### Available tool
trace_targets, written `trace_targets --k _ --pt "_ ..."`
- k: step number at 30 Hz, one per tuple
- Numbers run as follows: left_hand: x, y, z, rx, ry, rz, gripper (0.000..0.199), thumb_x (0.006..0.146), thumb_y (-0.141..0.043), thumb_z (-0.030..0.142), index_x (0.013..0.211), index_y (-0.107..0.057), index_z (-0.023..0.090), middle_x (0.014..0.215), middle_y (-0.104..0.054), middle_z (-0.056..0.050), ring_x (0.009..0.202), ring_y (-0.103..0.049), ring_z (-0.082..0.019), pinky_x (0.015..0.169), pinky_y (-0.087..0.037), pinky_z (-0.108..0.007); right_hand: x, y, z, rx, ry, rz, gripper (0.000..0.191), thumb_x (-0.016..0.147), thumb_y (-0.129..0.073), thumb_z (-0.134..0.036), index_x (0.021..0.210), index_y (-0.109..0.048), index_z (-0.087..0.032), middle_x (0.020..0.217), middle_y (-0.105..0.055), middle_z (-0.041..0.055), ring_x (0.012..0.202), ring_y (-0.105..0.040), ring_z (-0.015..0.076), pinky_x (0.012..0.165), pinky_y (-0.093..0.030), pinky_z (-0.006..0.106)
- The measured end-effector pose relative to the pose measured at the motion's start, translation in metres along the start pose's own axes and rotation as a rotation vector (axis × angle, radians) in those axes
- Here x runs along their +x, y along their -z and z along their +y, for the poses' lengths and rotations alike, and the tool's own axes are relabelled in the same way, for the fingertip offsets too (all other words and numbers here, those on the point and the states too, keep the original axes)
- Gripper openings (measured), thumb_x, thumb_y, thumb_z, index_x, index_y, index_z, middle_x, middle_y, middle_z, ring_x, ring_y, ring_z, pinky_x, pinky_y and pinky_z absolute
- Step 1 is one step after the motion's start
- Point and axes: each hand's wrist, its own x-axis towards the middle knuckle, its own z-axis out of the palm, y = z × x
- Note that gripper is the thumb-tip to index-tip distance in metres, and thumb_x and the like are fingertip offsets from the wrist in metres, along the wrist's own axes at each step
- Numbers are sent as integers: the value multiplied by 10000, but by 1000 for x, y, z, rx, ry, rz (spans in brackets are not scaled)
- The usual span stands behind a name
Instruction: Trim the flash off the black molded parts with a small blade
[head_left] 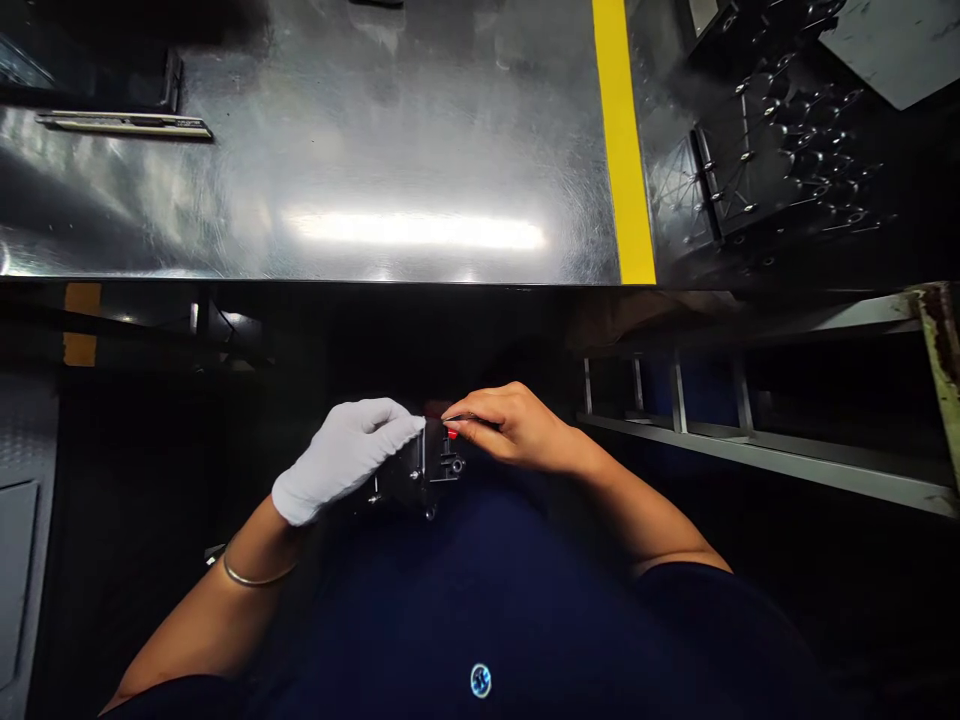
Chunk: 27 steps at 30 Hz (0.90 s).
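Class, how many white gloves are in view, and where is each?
1: the white glove on the left hand, holding a black plastic part; the right hand is bare. Others could be hidden.

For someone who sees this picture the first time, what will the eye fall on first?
The left hand in a white cloth glove stands out at lower centre, gripping a black moulded plastic part. Beside it, the bare right hand touches a small red piece. Above, a bright yellow stripe crosses the shiny steel tabletop.
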Motion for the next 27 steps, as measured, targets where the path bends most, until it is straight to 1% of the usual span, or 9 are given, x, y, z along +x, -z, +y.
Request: trace_targets --k 3,5,7,9,11,13,16,20,27 --pt "-1 0 0 55 -45 -52 416 795 -591 533 590 -618 171 563 -566 19 540 -477 -113 500 -385 -212 1 -4 5 -42 -76 -37 200 949 -517 -239 930 -687 -136 856 -742 67 733 -679 126 664 -494 212" --pt "-2 -1 1 56 -77 -67 400 796 -594 517 594 -629 174 565 -583 16 544 -497 -116 515 -401 -214 1 -7 7 -51 -158 -10 217 958 -503 -291 934 -665 -149 842 -723 55 732 -661 130 666 -481 225" --pt "-3 -1 2 32 -78 -20 395 788 -600 512 583 -628 176 548 -582 16 524 -496 -115 501 -399 -215 0 -9 7 -14 -255 56 237 980 -451 -322 961 -621 -158 772 -674 23 666 -611 113 636 -461 226" --pt "-3 -1 2 7 -58 74 382 768 -612 504 575 -632 176 535 -584 16 504 -493 -113 480 -393 -214 -3 -10 4 62 -294 100 256 1002 -386 -315 931 -580 -164 707 -605 -7 604 -546 92 602 -441 216" --pt "-3 -1 1 -12 -45 171 358 743 -626 488 567 -640 176 530 -593 12 497 -499 -115 472 -397 -213 -5 -12 0 143 -237 98 276 1004 -368 -295 853 -561 -168 696 -570 -11 600 -518 83 594 -438 206" --pt "-3 -2 -1 -28 -47 243 334 717 -637 471 558 -648 178 520 -599 9 494 -507 -118 471 -405 -213 -7 -16 -2 198 -168 98 272 993 -403 -283 812 -569 -166 726 -587 2 636 -540 83 615 -452 202" --pt "-3 -4 -1 -52 -48 300 311 689 -648 455 541 -647 182 502 -601 8 485 -511 -121 463 -412 -211 -8 -22 -4 219 -148 181 246 974 -451 -264 810 -602 -159 737 -627 14 643 -573 85 616 -470 197" --pt "-3 -6 0 -69 -45 305 301 677 -655 451 537 -648 185 499 -609 4 482 -521 -128 454 -421 -215 -6 -26 -4 202 -128 267 245 951 -493 -253 770 -622 -152 704 -661 22 611 -597 88 588 -486 190" --pt "-4 -7 2 -81 -31 306 308 681 -651 453 532 -627 186 491 -586 3 480 -505 -130 455 -422 -225 -6 -24 -3 161 -58 253 271 954 -493 -245 761 -652 -139 682 -681 32 587 -614 87 584 -500 184"
